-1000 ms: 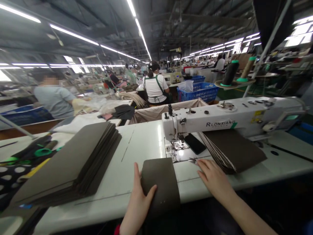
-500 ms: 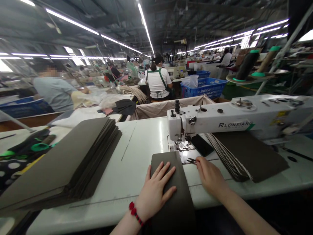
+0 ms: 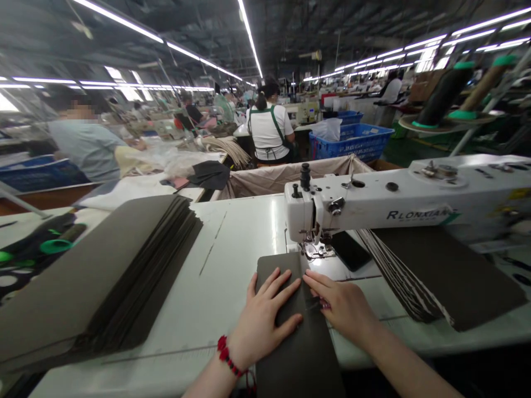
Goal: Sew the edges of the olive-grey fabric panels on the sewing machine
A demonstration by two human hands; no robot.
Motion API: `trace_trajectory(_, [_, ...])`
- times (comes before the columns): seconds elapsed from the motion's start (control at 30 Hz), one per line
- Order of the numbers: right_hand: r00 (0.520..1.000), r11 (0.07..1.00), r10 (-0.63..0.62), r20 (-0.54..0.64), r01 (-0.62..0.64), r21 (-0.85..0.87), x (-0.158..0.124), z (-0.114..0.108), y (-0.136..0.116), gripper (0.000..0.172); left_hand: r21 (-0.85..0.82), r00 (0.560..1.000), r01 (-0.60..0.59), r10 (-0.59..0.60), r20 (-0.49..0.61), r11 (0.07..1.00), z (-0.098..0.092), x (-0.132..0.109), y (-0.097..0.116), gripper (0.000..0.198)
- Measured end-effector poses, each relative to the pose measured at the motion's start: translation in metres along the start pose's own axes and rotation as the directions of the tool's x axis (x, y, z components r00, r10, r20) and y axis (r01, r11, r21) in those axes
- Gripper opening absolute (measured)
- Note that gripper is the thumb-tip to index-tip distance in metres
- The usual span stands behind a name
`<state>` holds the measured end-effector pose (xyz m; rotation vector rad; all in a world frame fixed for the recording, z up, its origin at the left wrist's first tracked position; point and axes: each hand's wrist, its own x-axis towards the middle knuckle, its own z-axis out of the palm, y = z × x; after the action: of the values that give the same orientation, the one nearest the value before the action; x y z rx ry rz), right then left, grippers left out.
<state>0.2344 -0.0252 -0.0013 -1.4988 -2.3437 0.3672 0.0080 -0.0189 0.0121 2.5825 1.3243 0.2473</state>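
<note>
Left hand (image 3: pixel 265 319), open and flat, is pressing down a long dark-olive leatherette strip (image 3: pixel 298 359); right hand (image 3: pixel 342 305) is lying over small steel snips (image 3: pixel 319 303), grip unclear, while the strip's far end is lying just beside the white sewing machine's steel presser foot (image 3: pixel 317 250).

The one camera sits on the person's head, above the near edge of the white sewing table (image 3: pixel 236 260), and faces forward and down toward the sewing machine (image 3: pixel 332 207), which stands close ahead and slightly right. The left hand (image 3: pixel 265 320) and right hand (image 3: pixel 340 307) appear at the bottom of the view, close by. Beyond the sewing machine, the wide view reaches distant workstations (image 3: pixel 302 113) and ceiling lights (image 3: pixel 120 19).
</note>
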Motion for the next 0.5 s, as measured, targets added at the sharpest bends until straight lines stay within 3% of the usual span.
trace_trajectory(0.5, [0.999,1.0,0.016,-0.03,-0.017,-0.024,0.0008,0.0042,0.0016,0.057,-0.034,1.0,0.01,-0.01,0.017,0.999,-0.0025,0.0034,-0.0036,0.058])
